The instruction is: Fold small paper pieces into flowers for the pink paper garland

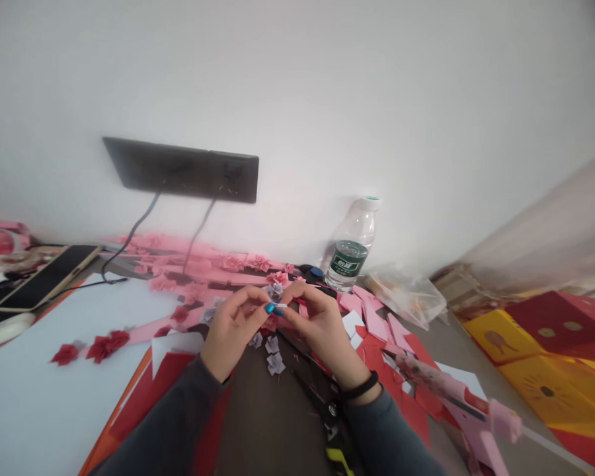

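Note:
My left hand [234, 327] and my right hand [324, 330] meet at the middle, thumbs and forefingers pinched around a small piece of white paper [281, 305]. Fingers cover most of the piece, so its full shape cannot be seen. Just below them lie small lavender paper flowers [275, 363]. Pink paper strips with pink flowers [258, 263] spread behind my hands. To the left, a strip carries red paper flowers [108, 346]. Black scissors [331, 410] rest beside my right forearm. A pink glue gun [456, 390] lies farther right with a glue stick in its back.
A water bottle [350, 254] leans near the wall, beside a clear plastic bag [406, 294]. Red paper [377, 363] and pink slips litter the right. A phone [49, 276] lies far left, with a cable to the wall socket panel [183, 170]. Yellow and red boxes [540, 357] stand right.

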`<state>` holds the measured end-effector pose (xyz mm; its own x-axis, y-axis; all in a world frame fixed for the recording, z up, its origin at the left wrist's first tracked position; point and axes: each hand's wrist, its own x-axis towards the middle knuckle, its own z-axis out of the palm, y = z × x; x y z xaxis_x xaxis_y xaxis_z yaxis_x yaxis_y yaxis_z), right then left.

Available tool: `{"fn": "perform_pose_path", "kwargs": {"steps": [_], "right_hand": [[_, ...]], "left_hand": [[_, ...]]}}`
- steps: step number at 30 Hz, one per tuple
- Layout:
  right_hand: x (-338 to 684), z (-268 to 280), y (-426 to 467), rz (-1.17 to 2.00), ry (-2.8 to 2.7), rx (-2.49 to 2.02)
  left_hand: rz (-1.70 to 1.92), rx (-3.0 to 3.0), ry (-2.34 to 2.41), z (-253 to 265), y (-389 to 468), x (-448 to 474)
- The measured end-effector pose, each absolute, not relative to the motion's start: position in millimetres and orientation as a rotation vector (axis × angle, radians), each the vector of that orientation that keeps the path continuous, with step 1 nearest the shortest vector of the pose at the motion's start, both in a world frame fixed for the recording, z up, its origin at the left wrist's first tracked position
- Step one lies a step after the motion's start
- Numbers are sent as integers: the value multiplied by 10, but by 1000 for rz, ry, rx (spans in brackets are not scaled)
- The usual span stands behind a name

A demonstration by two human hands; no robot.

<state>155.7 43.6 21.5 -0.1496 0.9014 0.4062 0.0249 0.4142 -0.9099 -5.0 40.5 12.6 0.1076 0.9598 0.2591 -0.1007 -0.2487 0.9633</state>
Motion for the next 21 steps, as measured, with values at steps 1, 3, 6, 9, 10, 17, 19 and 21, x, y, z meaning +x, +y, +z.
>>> {"fn": "perform_pose_path", "kwargs": {"steps": [1, 3, 6, 9, 10, 17, 19, 21], "right_hand": [[1558, 218, 436, 950, -1530, -853], [1555, 224, 433, 945, -1532, -844], [1546, 238, 423, 970, -1518, -817], [1539, 256, 420, 973, -1523, -771], [1539, 260, 422, 959, -1537, -760], [1558, 251, 429, 915, -1611, -761], [1558, 248, 426, 929, -1618, -767], [1554, 250, 425, 935, -1617, -777]], "left_hand": [[1335, 1368, 910, 123, 404, -54], [1314, 1330, 874, 114, 404, -60], [1265, 1232, 794, 107, 408, -58], [1248, 1085, 729, 123, 416, -36], [1249, 1039, 712, 133, 419, -26], [1219, 918, 694, 160, 419, -2], [1256, 946, 736, 138, 422, -24], [1290, 1019, 771, 113, 428, -53]]}}
